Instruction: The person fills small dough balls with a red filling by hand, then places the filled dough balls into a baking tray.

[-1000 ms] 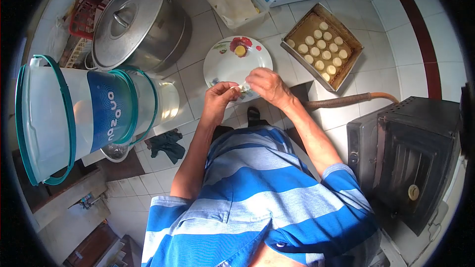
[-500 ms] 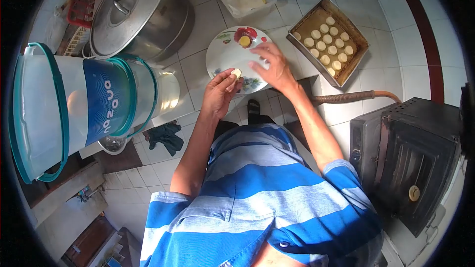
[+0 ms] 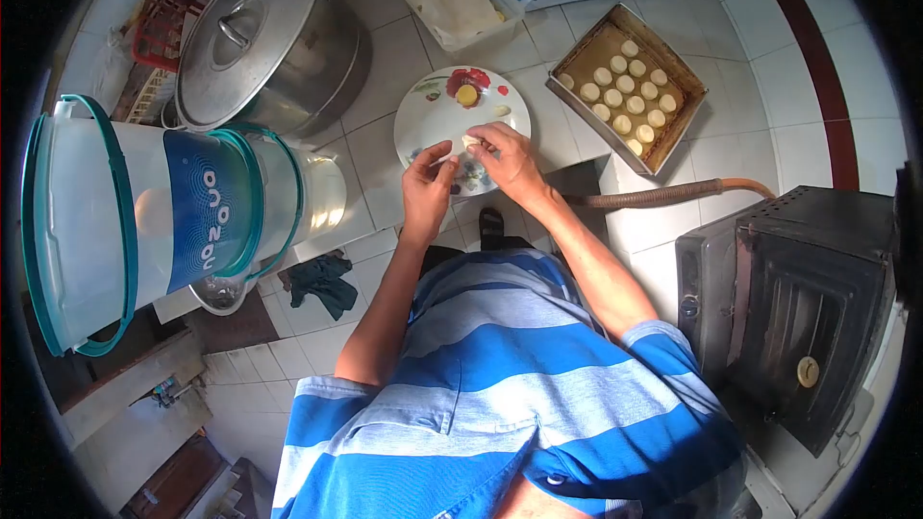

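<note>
My right hand (image 3: 511, 166) pinches a small pale piece of dough (image 3: 470, 140) over the near part of a flowered white plate (image 3: 413, 125). Just left of it, my left hand (image 3: 429, 194) is held with thumb and forefinger apart. A pale speck shows by that thumb tip, too small to make out. On the plate's far side lies a round yellow piece (image 3: 466, 95), and a little pale lump (image 3: 502, 111) rests near the right rim.
A square metal baking tin (image 3: 663, 139) with several round dough pieces stands to the right. Beyond the plate is a plastic container (image 3: 481, 34). A large lidded pot (image 3: 327, 77) and a water bucket (image 3: 144, 221) are at left; a black oven (image 3: 798, 298) stands at right.
The right hand has come from the plate's right side towards the left hand and now pinches the dough piece that the left fingers held. A pale lump now shows at the plate's right.
</note>
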A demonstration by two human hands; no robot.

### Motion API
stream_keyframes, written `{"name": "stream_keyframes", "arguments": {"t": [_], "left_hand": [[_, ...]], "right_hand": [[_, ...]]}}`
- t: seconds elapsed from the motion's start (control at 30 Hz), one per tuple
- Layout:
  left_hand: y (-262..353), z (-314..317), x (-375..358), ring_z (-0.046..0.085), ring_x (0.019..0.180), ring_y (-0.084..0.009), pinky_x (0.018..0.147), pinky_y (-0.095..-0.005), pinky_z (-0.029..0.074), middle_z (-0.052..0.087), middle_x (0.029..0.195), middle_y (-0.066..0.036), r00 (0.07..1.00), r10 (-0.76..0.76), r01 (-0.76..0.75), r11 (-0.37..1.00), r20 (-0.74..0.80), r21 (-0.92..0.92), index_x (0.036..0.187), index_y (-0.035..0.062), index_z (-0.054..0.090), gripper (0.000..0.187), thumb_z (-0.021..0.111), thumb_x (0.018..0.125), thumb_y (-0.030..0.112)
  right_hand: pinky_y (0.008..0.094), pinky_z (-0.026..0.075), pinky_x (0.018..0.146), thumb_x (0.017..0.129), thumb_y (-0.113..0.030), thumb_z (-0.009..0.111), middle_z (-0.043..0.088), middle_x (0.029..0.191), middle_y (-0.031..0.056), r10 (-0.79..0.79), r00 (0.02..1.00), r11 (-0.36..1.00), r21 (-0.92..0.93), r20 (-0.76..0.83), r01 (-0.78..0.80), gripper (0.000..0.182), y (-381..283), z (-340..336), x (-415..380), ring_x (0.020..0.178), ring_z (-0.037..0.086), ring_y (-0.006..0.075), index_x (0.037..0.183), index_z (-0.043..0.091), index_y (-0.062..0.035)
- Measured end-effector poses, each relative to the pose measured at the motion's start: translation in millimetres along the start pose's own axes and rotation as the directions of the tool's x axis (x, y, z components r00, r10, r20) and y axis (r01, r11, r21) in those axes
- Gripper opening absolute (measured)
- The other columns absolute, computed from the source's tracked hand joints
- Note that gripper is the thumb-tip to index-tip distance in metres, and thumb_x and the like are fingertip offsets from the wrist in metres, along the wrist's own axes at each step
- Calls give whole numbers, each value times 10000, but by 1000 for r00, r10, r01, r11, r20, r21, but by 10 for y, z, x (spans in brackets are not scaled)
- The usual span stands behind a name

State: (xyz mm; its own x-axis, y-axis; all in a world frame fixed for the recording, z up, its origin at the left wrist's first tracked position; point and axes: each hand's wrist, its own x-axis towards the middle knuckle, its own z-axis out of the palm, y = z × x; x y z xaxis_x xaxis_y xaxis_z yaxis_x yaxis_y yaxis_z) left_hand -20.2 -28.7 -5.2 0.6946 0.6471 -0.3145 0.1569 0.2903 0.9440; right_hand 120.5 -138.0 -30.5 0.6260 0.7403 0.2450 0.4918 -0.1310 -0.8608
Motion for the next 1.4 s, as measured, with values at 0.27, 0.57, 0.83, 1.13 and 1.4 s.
{"name": "stream_keyframes", "arguments": {"t": [0.27, 0.57, 0.83, 1.13, 1.4], "left_hand": [[-234, 11, -70, 338, 1429, -528, 1185, -604, 296, 443, 1512, -292, 837, 501, -439, 374, 221, 817, 1353, 109, 653, 481, 746, 912, 277], [-318, 50, -84, 189, 1517, -548, 1207, -669, 217, 279, 1613, -309, 867, 390, -403, 186, 309, 896, 1474, 180, 559, 565, 656, 975, 427], [-279, 71, -27, 271, 1470, -574, 1140, -712, 304, 336, 1591, -293, 827, 465, -444, 193, 317, 875, 1493, 232, 535, 609, 714, 927, 369], [-317, 7, 67, 263, 1485, -554, 1162, -704, 286, 319, 1606, -279, 819, 459, -447, 133, 345, 884, 1461, 213, 566, 543, 676, 954, 370], [-250, -54, 126, 166, 1542, -506, 1230, -643, 204, 259, 1645, -271, 867, 348, -406, 76, 358, 911, 1534, 191, 492, 573, 573, 1018, 428]], "right_hand": [[455, 515, 910, 881, -82, 673, 657, 1115, 140, -162, 986, 941, -294, 45, 168, 287, 49, 75, -13, 1031, 626, 370, 1161, 711, -35], [525, 390, 1130, 854, -50, 654, 546, 1416, 180, -144, 971, 819, -528, 190, 225, 415, -115, -186, -165, 1344, 463, 413, 1260, 703, -120], [598, 279, 1208, 871, -102, 648, 461, 1517, 192, -135, 966, 771, -588, 221, 243, 437, 102, -106, -169, 1448, 357, 445, 1300, 673, -179], [617, 245, 1223, 879, -128, 643, 435, 1542, 196, -132, 962, 758, -602, 237, 253, 439, 98, -107, -136, 1463, 342, 460, 1315, 658, -179], [618, 231, 1229, 885, -154, 655, 426, 1558, 185, -139, 957, 719, -639, 253, 273, 458, 46, -124, -119, 1476, 330, 454, 1342, 659, -186]]}}
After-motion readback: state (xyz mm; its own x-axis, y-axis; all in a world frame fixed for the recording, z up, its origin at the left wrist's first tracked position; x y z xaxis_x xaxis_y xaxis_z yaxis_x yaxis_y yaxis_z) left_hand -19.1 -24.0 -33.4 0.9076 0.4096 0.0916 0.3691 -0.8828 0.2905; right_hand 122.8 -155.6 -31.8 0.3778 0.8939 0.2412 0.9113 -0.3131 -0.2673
